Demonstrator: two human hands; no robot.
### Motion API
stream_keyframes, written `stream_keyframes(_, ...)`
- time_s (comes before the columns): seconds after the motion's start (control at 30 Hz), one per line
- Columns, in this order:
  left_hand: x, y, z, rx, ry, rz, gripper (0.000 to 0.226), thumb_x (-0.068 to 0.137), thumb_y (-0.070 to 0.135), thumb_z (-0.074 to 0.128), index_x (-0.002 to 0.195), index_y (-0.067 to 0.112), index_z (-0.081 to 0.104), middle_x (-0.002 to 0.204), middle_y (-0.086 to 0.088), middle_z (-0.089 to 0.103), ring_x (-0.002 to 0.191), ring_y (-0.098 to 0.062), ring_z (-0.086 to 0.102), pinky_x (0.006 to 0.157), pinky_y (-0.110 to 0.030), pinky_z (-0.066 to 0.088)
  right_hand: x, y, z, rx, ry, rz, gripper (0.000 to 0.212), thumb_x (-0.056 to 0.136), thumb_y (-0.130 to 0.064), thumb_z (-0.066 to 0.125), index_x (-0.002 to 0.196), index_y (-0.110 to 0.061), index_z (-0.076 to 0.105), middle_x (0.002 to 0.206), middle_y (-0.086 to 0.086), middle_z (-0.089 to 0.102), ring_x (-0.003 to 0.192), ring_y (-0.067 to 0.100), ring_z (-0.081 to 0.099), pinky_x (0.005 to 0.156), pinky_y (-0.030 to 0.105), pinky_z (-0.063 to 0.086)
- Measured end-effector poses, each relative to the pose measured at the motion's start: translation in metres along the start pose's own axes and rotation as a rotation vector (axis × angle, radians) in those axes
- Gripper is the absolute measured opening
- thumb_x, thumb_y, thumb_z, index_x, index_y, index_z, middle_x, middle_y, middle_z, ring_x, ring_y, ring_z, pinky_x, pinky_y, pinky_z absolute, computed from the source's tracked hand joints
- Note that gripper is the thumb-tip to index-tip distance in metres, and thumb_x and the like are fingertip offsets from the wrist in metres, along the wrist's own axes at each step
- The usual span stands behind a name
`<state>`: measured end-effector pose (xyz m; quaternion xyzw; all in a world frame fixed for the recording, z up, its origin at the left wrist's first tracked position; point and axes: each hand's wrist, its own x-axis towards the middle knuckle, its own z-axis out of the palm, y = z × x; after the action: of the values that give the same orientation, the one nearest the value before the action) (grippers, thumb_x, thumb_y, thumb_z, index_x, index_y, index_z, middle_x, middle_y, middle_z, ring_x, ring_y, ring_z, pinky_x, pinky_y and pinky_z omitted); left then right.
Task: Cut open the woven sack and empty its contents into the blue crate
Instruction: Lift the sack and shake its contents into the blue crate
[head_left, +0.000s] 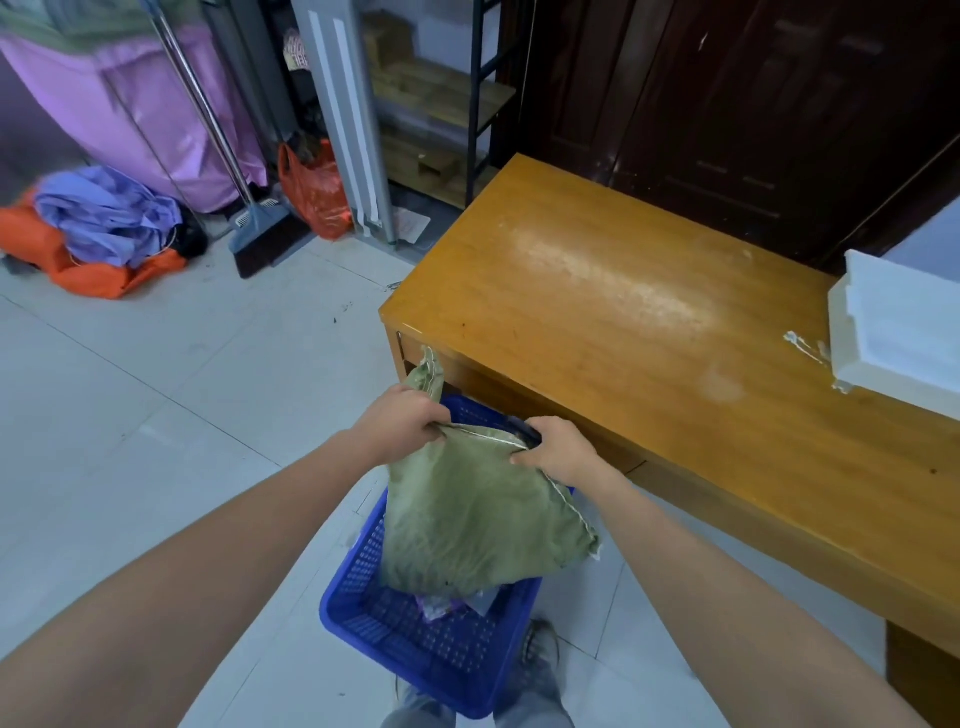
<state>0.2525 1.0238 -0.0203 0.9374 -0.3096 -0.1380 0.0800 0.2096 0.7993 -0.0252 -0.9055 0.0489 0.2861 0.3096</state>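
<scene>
A green woven sack hangs over the blue crate, which stands on the floor between my feet and the desk. My left hand is shut on the sack's upper left corner. My right hand grips the upper right edge along the white stitched seam. The sack's lower end points down into the crate. A few small packets show beneath it on the crate's mesh bottom. No cutting tool is in view.
An orange wooden desk stands right of the crate, with a white foam block at its right end. At the back left are a broom and dustpan, a pile of orange and purple cloth, and an orange bag. White floor tiles stretch left.
</scene>
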Motion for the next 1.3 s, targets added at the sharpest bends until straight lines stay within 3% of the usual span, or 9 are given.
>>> stream_keyframes(0.17,-0.004,0.004,-0.025,-0.036,0.113,-0.041,0.019,0.091,0.023,0.056,0.103,0.014,0.068,0.093,-0.006,0.070,0.090,-0.024,0.061,0.089,-0.034,0.043,-0.010,-0.021,-0.031,-0.112,0.219,0.012,0.027,0.089,-0.029,0.056,0.064,-0.021,0.047,0.061,-0.003,0.043,0.059,0.020,0.043,0.047,0.029,0.026)
stream_keyframes(0.3,-0.011,0.005,-0.042,0.167,-0.094,0.007,0.025,0.092,0.015,0.050,0.115,0.019,0.058,0.108,-0.002,0.067,0.102,-0.022,0.058,0.097,-0.033,0.036,-0.017,-0.027,-0.042,-0.252,0.166,-0.022,0.024,0.091,-0.032,0.056,0.071,-0.019,0.051,0.066,-0.002,0.048,0.071,0.024,0.051,0.049,0.028,0.033)
stream_keyframes(0.5,-0.011,0.004,-0.056,0.167,0.319,-0.084,0.027,0.085,0.005,0.051,0.106,0.013,0.066,0.093,-0.008,0.071,0.099,-0.025,0.061,0.107,-0.039,0.020,-0.025,-0.038,-0.047,-0.222,0.450,-0.036,0.015,0.092,-0.027,0.052,0.081,-0.017,0.049,0.080,0.004,0.053,0.075,0.027,0.054,0.056,0.029,0.035)
stream_keyframes(0.57,-0.013,0.003,-0.061,0.184,0.364,-0.070,0.024,0.082,0.004,0.051,0.098,0.012,0.066,0.086,-0.006,0.072,0.091,-0.026,0.063,0.103,-0.039,0.021,-0.027,-0.040,-0.051,-0.204,0.510,-0.050,0.017,0.092,-0.026,0.051,0.079,-0.015,0.049,0.079,0.003,0.053,0.073,0.025,0.051,0.052,0.029,0.032)
stream_keyframes(0.67,-0.016,0.012,-0.066,0.186,0.225,0.101,0.020,0.081,0.000,0.050,0.093,0.007,0.064,0.083,-0.011,0.069,0.085,-0.027,0.063,0.090,-0.037,0.038,-0.030,-0.044,-0.061,-0.305,0.440,-0.026,0.016,0.093,-0.025,0.051,0.089,-0.011,0.059,0.082,0.007,0.060,0.072,0.026,0.054,0.052,0.028,0.038)
stream_keyframes(0.77,-0.019,0.016,-0.082,0.034,0.387,0.011,0.020,0.088,0.003,0.048,0.104,0.002,0.061,0.095,-0.017,0.066,0.095,-0.033,0.060,0.070,-0.034,0.039,-0.032,-0.046,-0.073,-0.202,0.571,-0.047,0.019,0.092,-0.026,0.050,0.090,-0.011,0.061,0.083,0.008,0.064,0.075,0.030,0.061,0.055,0.032,0.041)
stream_keyframes(0.97,-0.012,0.021,-0.112,-0.059,0.378,-0.050,0.026,0.089,0.007,0.047,0.112,0.005,0.059,0.110,-0.014,0.063,0.105,-0.031,0.058,0.082,-0.041,0.047,-0.043,-0.058,-0.097,-0.218,0.681,-0.113,0.019,0.093,-0.022,0.050,0.094,-0.008,0.063,0.083,0.009,0.061,0.078,0.030,0.060,0.058,0.032,0.043)
stream_keyframes(1.1,-0.008,0.017,-0.123,-0.064,0.402,-0.112,0.020,0.090,0.010,0.046,0.104,0.003,0.060,0.102,-0.018,0.065,0.098,-0.035,0.060,0.078,-0.044,0.049,-0.051,-0.061,-0.107,-0.217,0.750,-0.146,0.016,0.093,-0.021,0.050,0.094,-0.010,0.062,0.079,0.002,0.054,0.074,0.026,0.054,0.046,0.026,0.026)
stream_keyframes(1.3,-0.007,0.020,-0.127,-0.120,0.492,-0.131,0.024,0.089,0.015,0.050,0.104,0.013,0.068,0.095,-0.015,0.071,0.094,-0.035,0.064,0.074,-0.043,0.051,-0.059,-0.066,-0.119,-0.287,0.769,-0.098,0.016,0.092,-0.022,0.052,0.095,-0.010,0.063,0.080,0.003,0.054,0.078,0.028,0.058,0.048,0.027,0.026)
